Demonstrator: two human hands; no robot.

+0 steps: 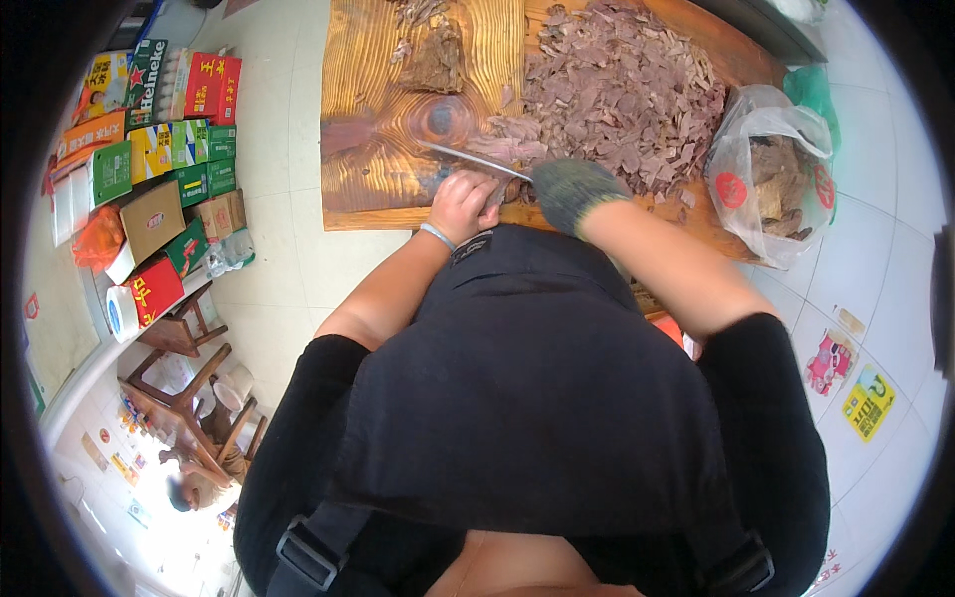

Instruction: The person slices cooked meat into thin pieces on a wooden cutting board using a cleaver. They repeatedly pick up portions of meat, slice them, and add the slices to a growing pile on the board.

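My right hand, in a dark knitted glove, is closed round a knife; its handle is hidden, and the thin blade points left over the wooden board. My bare left hand is curled at the board's near edge, beside brownish meat partly hidden by the fingers; whether it grips a piece I cannot tell. Sliced pinkish-brown meat lies just beyond the blade. A large heap of thin meat slices covers the right of the board. One brown chunk of meat rests at the far left.
A clear plastic bag holding brown chunks stands at the table's right edge. Stacked drink cartons and boxes are on the left, above upturned wooden stools. A person is in the far lower left.
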